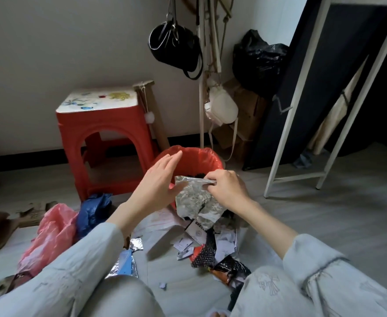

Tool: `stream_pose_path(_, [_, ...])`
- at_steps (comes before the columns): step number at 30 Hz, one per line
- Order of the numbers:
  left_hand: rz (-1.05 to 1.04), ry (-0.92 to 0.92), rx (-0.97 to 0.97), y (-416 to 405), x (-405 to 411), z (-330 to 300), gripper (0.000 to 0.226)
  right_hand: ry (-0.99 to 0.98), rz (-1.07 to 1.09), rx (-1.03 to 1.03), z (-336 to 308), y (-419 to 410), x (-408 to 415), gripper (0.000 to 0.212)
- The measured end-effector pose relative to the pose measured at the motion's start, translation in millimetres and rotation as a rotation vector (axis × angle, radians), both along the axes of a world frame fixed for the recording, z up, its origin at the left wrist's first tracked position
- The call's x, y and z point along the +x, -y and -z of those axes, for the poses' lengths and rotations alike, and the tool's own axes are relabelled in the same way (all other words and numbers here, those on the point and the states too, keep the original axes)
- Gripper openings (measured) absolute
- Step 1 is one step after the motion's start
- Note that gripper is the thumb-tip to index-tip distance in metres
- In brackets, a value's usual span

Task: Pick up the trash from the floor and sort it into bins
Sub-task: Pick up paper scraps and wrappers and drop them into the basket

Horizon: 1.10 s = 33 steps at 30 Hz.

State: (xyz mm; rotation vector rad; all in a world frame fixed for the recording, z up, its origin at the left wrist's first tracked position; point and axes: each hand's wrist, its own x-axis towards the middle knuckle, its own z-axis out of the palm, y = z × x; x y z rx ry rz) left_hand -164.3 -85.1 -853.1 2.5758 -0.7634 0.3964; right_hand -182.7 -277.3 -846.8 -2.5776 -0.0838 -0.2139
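Litter: torn wrappers and paper scraps [201,245] lie on the floor [325,216] by my knees; easy to overlook.
Right hand [228,189]: pinches the silver foil bag [197,200] by its top edge; a thin hold, so it may slip.
Left hand [159,181]: fingers straight, touching the bag; holding nothing.
Bin [201,156]: red-lined, just behind the bag; released early, it lands short.
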Motion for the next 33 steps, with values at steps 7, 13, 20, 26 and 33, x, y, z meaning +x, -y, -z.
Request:
stream_pose_path(7, [-0.203,-0.084,-0.15,14.8,-9.3,-0.4,0.017,0.02,0.153,0.183,-5.0,-5.2,-16.6,0.014])
stream_pose_path(13, [-0.46,-0.367,-0.452,10.8,-5.1,2.8,0.013,-0.041,-0.036,0.367,-3.1,-17.5,-24.3,0.025])
stream_pose_path(20, [-0.219,-0.828,-0.887,15.4,-14.7,-4.6,0.035,-0.331,-0.331,0.414,5.6,-27.1,-22.0,0.059])
stream_pose_path(26, [-0.326,-0.56,-0.689,1.4,-3.7,11.8,0.007,-0.231,-0.269,0.332,12.4,-21.6,-16.2,0.043])
stream_pose_path(33, [-0.253,-0.62,-0.72,2.4,24.0,25.9,0.009,-0.206,-0.127,0.108,22.7,3.6,33.6,0.048])
